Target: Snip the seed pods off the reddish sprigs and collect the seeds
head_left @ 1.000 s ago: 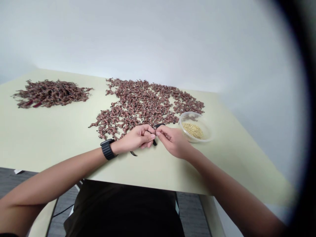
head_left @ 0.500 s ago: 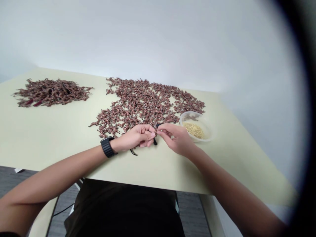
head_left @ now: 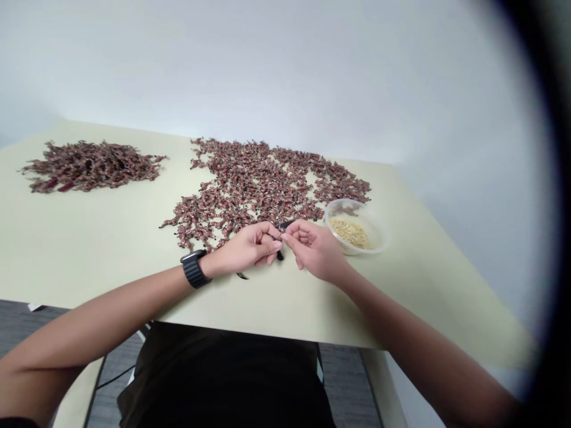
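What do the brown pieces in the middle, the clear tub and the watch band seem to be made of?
Brown pieces: perhaps glossy moulded plastic, judging by the bright highlights; painted metal isn't ruled out.
Clear tub: likely thin, smooth plastic; brown shows faintly through its far wall.
Watch band: dark, with ribs and a dull sheen, perhaps rubber or leather.

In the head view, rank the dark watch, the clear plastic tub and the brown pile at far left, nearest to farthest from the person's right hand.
From the right hand:
1. Plastic tub: just beyond it, to the right.
2. Watch: to its left, on the left wrist.
3. Brown pile: farthest left, toward the back of the table.
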### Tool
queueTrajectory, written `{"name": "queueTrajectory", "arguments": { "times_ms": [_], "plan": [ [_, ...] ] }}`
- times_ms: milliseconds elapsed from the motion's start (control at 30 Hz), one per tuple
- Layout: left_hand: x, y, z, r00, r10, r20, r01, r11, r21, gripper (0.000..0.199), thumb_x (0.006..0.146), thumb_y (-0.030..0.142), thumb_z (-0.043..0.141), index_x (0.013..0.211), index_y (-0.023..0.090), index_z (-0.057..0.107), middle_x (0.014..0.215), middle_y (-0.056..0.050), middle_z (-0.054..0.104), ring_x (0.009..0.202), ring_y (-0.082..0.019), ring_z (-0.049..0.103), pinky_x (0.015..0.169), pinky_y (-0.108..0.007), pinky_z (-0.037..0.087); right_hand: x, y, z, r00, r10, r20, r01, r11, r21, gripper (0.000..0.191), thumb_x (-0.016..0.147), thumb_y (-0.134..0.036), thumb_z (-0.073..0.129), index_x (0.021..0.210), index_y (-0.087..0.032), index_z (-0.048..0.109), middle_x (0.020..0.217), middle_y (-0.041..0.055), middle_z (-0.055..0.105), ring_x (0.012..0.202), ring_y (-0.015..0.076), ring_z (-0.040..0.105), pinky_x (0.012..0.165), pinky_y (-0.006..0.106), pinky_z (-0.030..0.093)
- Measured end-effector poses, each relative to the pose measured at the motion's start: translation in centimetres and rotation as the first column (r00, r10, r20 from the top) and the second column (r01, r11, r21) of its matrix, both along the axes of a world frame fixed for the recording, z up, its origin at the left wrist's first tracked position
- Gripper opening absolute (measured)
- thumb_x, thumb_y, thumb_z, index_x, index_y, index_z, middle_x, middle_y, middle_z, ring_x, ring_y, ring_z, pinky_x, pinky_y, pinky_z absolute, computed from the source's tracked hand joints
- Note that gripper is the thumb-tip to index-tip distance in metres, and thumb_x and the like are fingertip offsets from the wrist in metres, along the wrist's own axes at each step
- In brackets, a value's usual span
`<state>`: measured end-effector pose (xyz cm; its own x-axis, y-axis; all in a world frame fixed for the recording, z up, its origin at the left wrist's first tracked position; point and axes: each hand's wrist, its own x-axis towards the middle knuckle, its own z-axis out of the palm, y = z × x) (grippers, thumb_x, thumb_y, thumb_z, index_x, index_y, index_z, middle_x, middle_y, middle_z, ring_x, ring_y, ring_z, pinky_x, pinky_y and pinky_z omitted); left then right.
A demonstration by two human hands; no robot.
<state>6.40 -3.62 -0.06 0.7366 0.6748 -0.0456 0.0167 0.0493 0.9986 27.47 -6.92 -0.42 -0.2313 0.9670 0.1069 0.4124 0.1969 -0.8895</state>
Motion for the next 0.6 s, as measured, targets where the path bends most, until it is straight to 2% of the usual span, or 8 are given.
{"name": "queueTrajectory", "arguments": {
  "times_ms": [133,200,333,400,433,500,567,600],
  "plan": [
    [0.20,-0.23,-0.01,0.996,0.055,-0.070,-0.047,0.994,0.103,0.028,0.098,0.043,0.059,0.101,0.016,0.052,0.064,0.003,0.060,0.049,-0.007,0.041,0.049,-0.020,0.030,-0.22,0.16,0.35,0.984,-0.009,-0.176,-0.021,0.986,-0.167,0.027,0.091,-0.047,0.065,0.089,-0.020,0.059,0.061,-0.0044,0.057,0.043,0.0111,0.055,0.042,0.025,0.046],
    [0.19,-0.24,0.01,0.991,0.079,-0.112,-0.056,0.979,0.195,0.024,0.098,0.040,0.057,0.101,0.017,0.051,0.065,0.003,0.060,0.051,-0.008,0.042,0.051,-0.019,0.032,-0.21,0.28,0.51,0.968,-0.032,-0.248,-0.033,0.967,-0.254,0.029,0.088,-0.047,0.069,0.088,-0.019,0.060,0.059,-0.0046,0.056,0.042,0.0111,0.054,0.040,0.025,0.047],
    [-0.05,-0.21,0.34,0.970,0.152,-0.188,-0.051,0.888,0.458,0.015,0.098,0.031,0.058,0.102,0.017,0.052,0.067,0.004,0.060,0.058,-0.008,0.047,0.059,-0.020,0.036,-0.18,0.54,0.50,0.890,-0.076,-0.450,-0.150,0.883,-0.445,0.029,0.084,-0.043,0.074,0.080,-0.018,0.059,0.058,-0.0062,0.050,0.042,0.0062,0.039,0.036,0.020,0.040],
    [-0.15,-0.18,0.46,0.964,0.175,-0.198,-0.046,0.850,0.524,0.015,0.097,0.029,0.059,0.103,0.017,0.054,0.068,0.004,0.060,0.059,-0.009,0.047,0.061,-0.020,0.036,-0.13,0.64,0.38,0.857,-0.082,-0.509,-0.211,0.845,-0.491,0.029,0.084,-0.040,0.074,0.077,-0.018,0.057,0.059,-0.0068,0.047,0.044,0.0048,0.033,0.035,0.018,0.034],
    [-0.16,-0.16,0.46,0.967,0.169,-0.191,-0.049,0.858,0.511,0.016,0.097,0.030,0.059,0.103,0.017,0.054,0.068,0.003,0.061,0.060,-0.009,0.048,0.061,-0.021,0.036,-0.09,0.66,0.30,0.856,-0.077,-0.511,-0.219,0.842,-0.493,0.029,0.085,-0.040,0.074,0.077,-0.019,0.057,0.060,-0.0067,0.047,0.044,0.0048,0.033,0.036,0.018,0.033],
    [-0.13,-0.08,0.32,0.982,0.123,-0.144,-0.058,0.920,0.388,0.020,0.097,0.036,0.059,0.102,0.016,0.054,0.067,0.002,0.061,0.058,-0.009,0.048,0.058,-0.021,0.036,0.02,0.64,0.13,0.891,-0.045,-0.452,-0.183,0.875,-0.448,0.028,0.087,-0.044,0.071,0.082,-0.019,0.058,0.061,-0.0061,0.049,0.044,0.0061,0.037,0.037,0.020,0.035],
    [-0.06,0.03,0.08,0.996,0.056,-0.069,-0.041,0.979,0.198,0.028,0.097,0.043,0.058,0.101,0.016,0.054,0.066,0.002,0.061,0.053,-0.008,0.045,0.053,-0.020,0.034,0.18,0.53,-0.02,0.951,0.003,-0.309,-0.107,0.940,-0.323,0.027,0.091,-0.047,0.065,0.088,-0.020,0.059,0.063,-0.0049,0.052,0.044,0.0084,0.043,0.040,0.023,0.039],
    [-0.02,0.09,-0.04,0.999,0.029,-0.027,-0.025,0.993,0.114,0.032,0.097,0.046,0.059,0.102,0.015,0.054,0.065,0.002,0.060,0.051,-0.008,0.043,0.051,-0.020,0.032,0.26,0.47,-0.08,0.979,0.022,-0.204,-0.067,0.973,-0.220,0.026,0.094,-0.046,0.063,0.091,-0.021,0.059,0.064,-0.0039,0.054,0.046,0.0096,0.046,0.042,0.024,0.040]
  ]
}}
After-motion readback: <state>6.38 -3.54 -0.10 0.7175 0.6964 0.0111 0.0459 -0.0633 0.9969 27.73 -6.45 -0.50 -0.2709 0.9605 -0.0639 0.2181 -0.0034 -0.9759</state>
